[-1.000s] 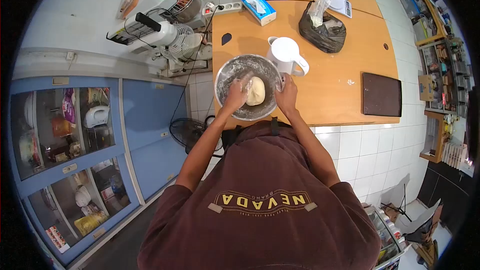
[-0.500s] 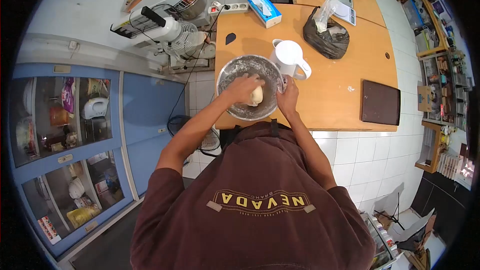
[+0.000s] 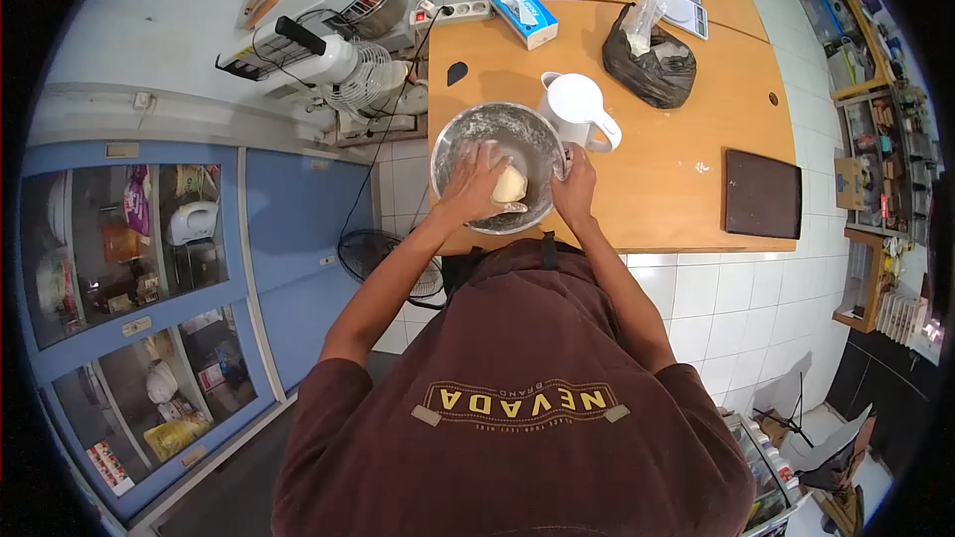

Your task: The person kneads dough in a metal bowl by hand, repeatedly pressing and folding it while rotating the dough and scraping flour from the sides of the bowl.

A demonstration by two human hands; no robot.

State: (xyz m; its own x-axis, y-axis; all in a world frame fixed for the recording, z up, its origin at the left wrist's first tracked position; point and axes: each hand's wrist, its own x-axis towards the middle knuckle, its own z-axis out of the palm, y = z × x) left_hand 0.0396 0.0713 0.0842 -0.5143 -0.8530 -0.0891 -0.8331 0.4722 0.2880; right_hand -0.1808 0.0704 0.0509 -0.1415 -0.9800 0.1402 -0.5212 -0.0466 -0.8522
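A metal mixing bowl (image 3: 457, 129), its inside dusted white, stands at the near edge of the table. In it lies a smooth, pale ball of dough (image 3: 511, 185). My left hand (image 3: 476, 184) reaches into the bowl with its fingers spread, lying against the dough's left side; the thumb is at the dough's lower edge. At the bowl's right rim my right hand (image 3: 574, 184) is closed on the edge, with whitish residue on the fingers. Just beyond that hand a white jug (image 3: 574, 101) stands beside the bowl, its handle towards the right.
On the wooden table (image 3: 647, 189) are a black plastic bag (image 3: 647, 75), a kitchen scale (image 3: 684, 15), a blue tissue box (image 3: 527, 15) and a dark brown tray (image 3: 762, 194). A power strip (image 3: 463, 12) with a hanging cable lies at the far left edge. A fan (image 3: 383, 264) stands on the floor.
My left hand has moved from over the dough to its left side, and its fingers have spread, so more of the dough shows. My right hand stays at the rim.
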